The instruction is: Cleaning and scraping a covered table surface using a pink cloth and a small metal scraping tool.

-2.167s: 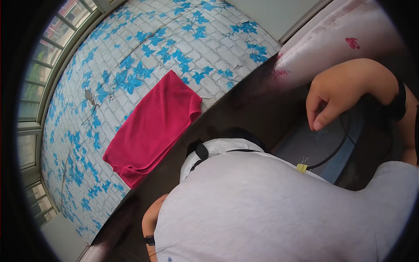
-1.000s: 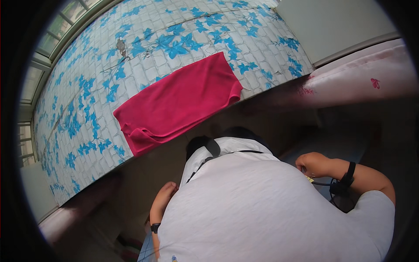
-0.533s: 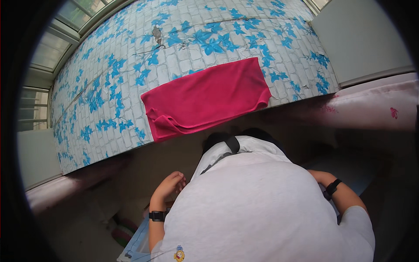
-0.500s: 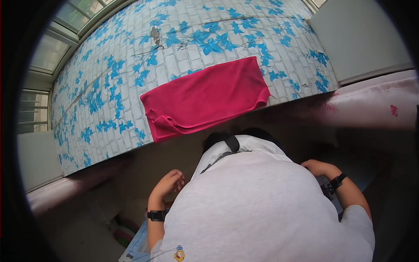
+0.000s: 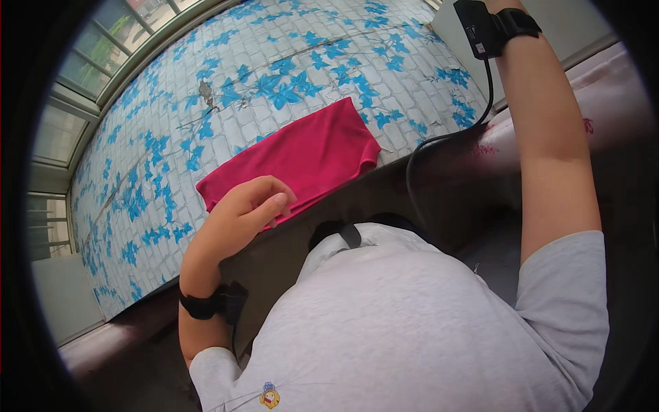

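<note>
A folded deep-pink cloth lies flat on the patterned tabletop, its near side at the front edge. My left hand is over the cloth's near left part, hiding that corner. Its fingers are loosely curled, with a gap between thumb and forefinger, and nothing shows in them. Whether the fingertips touch the cloth, I cannot tell. My right arm is stretched up along the right side, and the hand runs out past the top edge of the picture. Each wrist carries a black strap with a small device; the right device trails a cable.
The tabletop has a white brick pattern with blue leaves and a torn patch. Barred windows line the far left. A pale panel stands at the far right. Pinkish fabric hangs along the table's front edge.
My left hand has risen from beside my body to the cloth's near left corner. My right arm has swung from my side up to the top right. The view has shifted slightly.
</note>
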The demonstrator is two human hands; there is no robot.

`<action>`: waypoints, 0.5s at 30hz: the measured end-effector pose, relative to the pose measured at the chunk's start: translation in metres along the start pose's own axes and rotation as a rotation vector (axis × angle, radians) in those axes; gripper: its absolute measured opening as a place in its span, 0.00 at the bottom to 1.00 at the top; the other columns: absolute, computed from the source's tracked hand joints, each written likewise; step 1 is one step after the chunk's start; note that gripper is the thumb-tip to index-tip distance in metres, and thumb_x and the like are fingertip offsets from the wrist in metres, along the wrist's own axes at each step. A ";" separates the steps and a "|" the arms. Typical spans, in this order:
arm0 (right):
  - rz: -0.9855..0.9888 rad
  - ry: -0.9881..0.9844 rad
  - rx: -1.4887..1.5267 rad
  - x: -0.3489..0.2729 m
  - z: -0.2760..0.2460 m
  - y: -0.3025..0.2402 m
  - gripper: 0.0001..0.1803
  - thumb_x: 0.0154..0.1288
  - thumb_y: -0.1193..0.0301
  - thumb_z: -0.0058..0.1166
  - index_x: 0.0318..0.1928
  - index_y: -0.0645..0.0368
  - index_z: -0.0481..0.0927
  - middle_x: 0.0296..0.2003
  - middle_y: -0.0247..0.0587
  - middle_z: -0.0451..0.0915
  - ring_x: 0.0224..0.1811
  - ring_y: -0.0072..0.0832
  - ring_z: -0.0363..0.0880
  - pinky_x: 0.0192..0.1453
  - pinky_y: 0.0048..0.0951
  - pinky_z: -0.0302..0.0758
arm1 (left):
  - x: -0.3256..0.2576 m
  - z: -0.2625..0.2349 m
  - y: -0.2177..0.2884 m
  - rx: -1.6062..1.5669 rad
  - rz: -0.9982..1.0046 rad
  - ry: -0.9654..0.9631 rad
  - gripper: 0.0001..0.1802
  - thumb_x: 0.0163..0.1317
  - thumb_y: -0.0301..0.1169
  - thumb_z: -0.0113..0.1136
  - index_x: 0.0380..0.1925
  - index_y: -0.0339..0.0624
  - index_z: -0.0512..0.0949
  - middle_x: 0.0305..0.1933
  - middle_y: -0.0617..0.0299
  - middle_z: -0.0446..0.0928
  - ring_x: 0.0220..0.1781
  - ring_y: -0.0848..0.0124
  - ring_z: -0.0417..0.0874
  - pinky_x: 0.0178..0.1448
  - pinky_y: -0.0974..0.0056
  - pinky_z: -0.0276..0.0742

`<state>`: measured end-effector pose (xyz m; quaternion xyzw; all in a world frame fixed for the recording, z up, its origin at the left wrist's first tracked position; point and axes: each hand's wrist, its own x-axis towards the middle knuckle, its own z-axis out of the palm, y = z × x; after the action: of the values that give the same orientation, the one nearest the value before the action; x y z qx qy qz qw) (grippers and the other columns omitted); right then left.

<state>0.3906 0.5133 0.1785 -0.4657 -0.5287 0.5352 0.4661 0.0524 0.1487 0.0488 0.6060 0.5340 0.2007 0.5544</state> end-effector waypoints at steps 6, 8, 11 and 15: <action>0.085 0.106 0.293 0.056 0.038 -0.016 0.09 0.72 0.71 0.56 0.37 0.63 0.83 0.28 0.39 0.84 0.22 0.25 0.79 0.23 0.25 0.81 | 0.068 0.069 0.097 0.255 -0.046 -0.613 0.32 0.70 0.59 0.59 0.46 0.37 0.85 0.39 0.58 0.85 0.41 0.65 0.85 0.47 0.59 0.80; 0.057 0.094 0.273 0.067 0.041 -0.030 0.08 0.70 0.72 0.56 0.36 0.64 0.82 0.28 0.40 0.84 0.21 0.26 0.79 0.21 0.25 0.81 | 0.085 0.099 0.106 0.138 0.056 -0.773 0.35 0.67 0.63 0.61 0.45 0.37 0.85 0.36 0.59 0.85 0.38 0.69 0.86 0.44 0.61 0.80; 0.034 0.162 0.208 0.057 0.056 -0.060 0.08 0.71 0.72 0.55 0.37 0.64 0.82 0.28 0.41 0.84 0.22 0.25 0.80 0.22 0.23 0.81 | 0.103 0.140 0.115 -0.153 0.139 -0.686 0.27 0.69 0.53 0.65 0.43 0.36 0.85 0.34 0.62 0.85 0.34 0.73 0.86 0.40 0.65 0.81; -0.078 0.130 0.048 0.020 0.087 -0.082 0.08 0.74 0.71 0.55 0.39 0.63 0.83 0.30 0.40 0.85 0.23 0.24 0.81 0.23 0.20 0.82 | 0.139 0.184 0.108 -0.406 0.387 -0.699 0.16 0.69 0.42 0.67 0.41 0.38 0.86 0.35 0.63 0.88 0.33 0.74 0.88 0.40 0.66 0.83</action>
<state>0.3021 0.5224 0.2607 -0.4671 -0.5022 0.4978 0.5308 0.3007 0.2052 0.0401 0.6050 0.1409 0.1848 0.7616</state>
